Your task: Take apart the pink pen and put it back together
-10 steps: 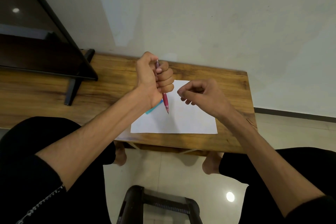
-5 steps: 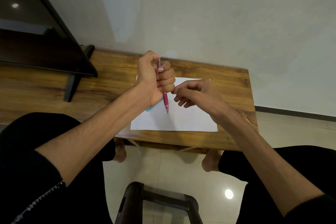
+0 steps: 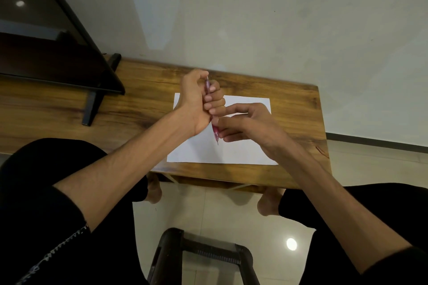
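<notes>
The pink pen [image 3: 215,133] sits near the centre of the frame, held almost upright above a white sheet of paper [image 3: 231,152], with its fine tip pointing down toward the page and its top end poking out above the fist that holds it. The left hand [image 3: 199,102] wraps the upper barrel: its fingers curl tightly round the pen, knuckles stacked one above another, and the thumb side faces up. Just to the right of centre, the right hand [image 3: 250,122] meets the pen's lower section, its thumb and first fingers closed on the tapered pink part just above the tip; the other fingers hang loosely curled below. Whether the fingertips actually pinch the tip section or only touch it is hard to tell from this angle, though they seem to grip it.

The paper lies flat on a wooden table [image 3: 301,111] that crosses the middle of the frame from the left edge. A dark monitor [image 3: 46,41] on a black stand fills the upper left, resting on the table. Behind is a pale wall. In the lower part of the frame are the person's black-clad knees, bare feet under the table edge, a glossy tiled floor, and a dark stool [image 3: 203,252] at bottom centre.
</notes>
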